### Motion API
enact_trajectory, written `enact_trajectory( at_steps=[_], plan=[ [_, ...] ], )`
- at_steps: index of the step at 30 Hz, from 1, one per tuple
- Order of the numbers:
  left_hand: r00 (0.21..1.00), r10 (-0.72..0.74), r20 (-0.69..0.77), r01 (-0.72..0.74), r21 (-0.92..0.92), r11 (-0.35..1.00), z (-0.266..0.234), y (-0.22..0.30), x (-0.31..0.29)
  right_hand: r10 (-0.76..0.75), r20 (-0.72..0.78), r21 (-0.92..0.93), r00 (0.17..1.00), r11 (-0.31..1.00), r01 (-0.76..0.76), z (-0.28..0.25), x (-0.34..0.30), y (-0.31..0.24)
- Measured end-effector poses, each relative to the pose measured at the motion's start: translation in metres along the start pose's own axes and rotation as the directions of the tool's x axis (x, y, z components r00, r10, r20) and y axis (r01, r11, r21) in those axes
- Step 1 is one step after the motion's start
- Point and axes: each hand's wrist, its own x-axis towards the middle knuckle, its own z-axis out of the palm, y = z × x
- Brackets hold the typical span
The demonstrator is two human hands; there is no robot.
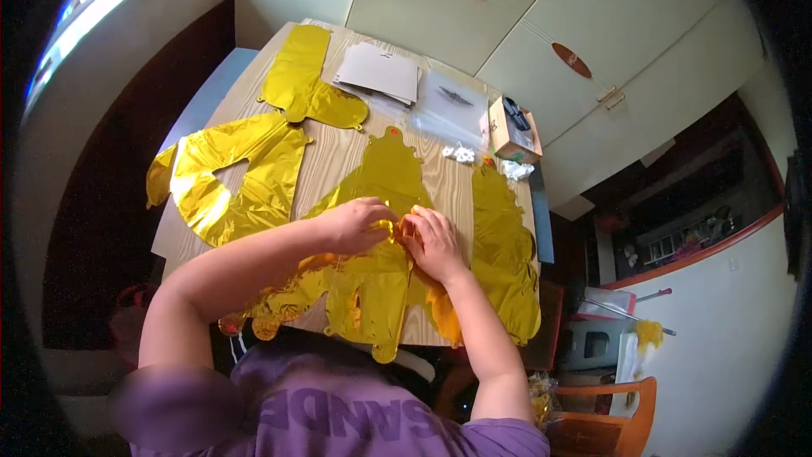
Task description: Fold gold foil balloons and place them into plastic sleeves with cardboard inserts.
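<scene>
A flat, gold foil balloon (391,171) lies on the table in front of me, its lower part folded and crinkled toward my body. My left hand (359,226) is closed on its foil near the middle, fingers bent in a pinch. Close beside it, my right hand (434,245) has its fingers curled over the same foil. What lies under the fingertips is partly hidden. To the left rests a gold foil balloon with a triangular hole (262,169). Beyond it is an L-shaped gold foil balloon (296,68). Another gold foil balloon (503,245) spreads along the right side.
At the table's far side are a stack of white cards (378,72), clear plastic bags (448,110) and a wooden box (526,155) holding black items. Small white pieces (459,154) lie nearby. Pale cabinets (474,13) stand behind; a wooden chair (639,415) is at lower right.
</scene>
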Motion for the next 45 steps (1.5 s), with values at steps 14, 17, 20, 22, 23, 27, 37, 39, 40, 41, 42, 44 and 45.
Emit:
enact_trajectory(
  at_steps=[14,17,20,22,23,27,37,39,40,41,42,44,45],
  plan=[
    [0.988,0.002,-0.156,0.061,0.403,0.913,-0.013,0.005,-0.091,0.017,0.07,-0.035,0.997,0.999,-0.015,-0.006,0.002,0.011],
    [0.989,0.003,-0.147,0.056,0.39,0.919,-0.015,0.001,-0.099,0.013,0.073,-0.035,0.997,0.999,-0.011,-0.006,0.001,0.014],
    [0.988,-0.022,-0.15,0.08,0.395,0.915,-0.014,-0.001,-0.104,0.052,0.157,-0.046,0.986,0.998,-0.045,-0.014,0.006,0.004],
    [0.988,-0.01,-0.155,0.072,0.398,0.914,-0.012,0.0,-0.099,0.068,0.181,-0.015,0.981,0.998,-0.066,-0.019,0.003,0.004],
    [0.989,-0.007,-0.149,0.068,0.408,0.911,-0.015,0.0,-0.101,0.077,0.193,0.0,0.978,0.997,-0.079,-0.018,0.002,0.003],
    [0.991,-0.027,-0.129,0.075,0.388,0.919,-0.012,-0.001,-0.089,0.103,0.213,-0.012,0.972,0.995,-0.103,-0.021,-0.002,0.005],
    [0.995,0.029,0.094,-0.076,0.542,0.837,0.044,0.014,-0.024,0.11,0.148,-0.011,0.983,0.994,-0.109,-0.019,-0.007,0.007],
    [0.994,0.002,0.112,-0.06,0.516,0.855,0.047,0.011,-0.019,0.176,0.06,0.09,0.982,0.979,-0.181,-0.024,-0.02,0.007],
    [0.995,-0.002,0.104,-0.052,0.516,0.855,0.048,0.011,-0.02,0.107,-0.197,0.042,0.974,0.994,-0.101,-0.029,-0.026,-0.001],
    [0.995,-0.004,0.099,-0.048,0.515,0.856,0.049,0.011,-0.02,0.218,-0.225,0.113,0.95,0.974,-0.197,-0.039,-0.039,-0.01],
    [0.996,-0.02,0.089,-0.029,0.518,0.855,0.047,0.01,-0.024,0.314,-0.241,0.193,0.918,0.943,-0.272,-0.054,-0.048,-0.029],
    [0.997,-0.037,0.072,-0.006,0.522,0.853,0.044,0.009,-0.03,0.505,-0.229,0.186,0.832,0.862,-0.472,-0.087,-0.076,-0.067],
    [0.997,-0.036,0.069,-0.005,0.519,0.855,0.044,0.009,-0.031,0.604,-0.222,0.093,0.766,0.795,-0.6,-0.1,-0.098,-0.086]
  ],
)
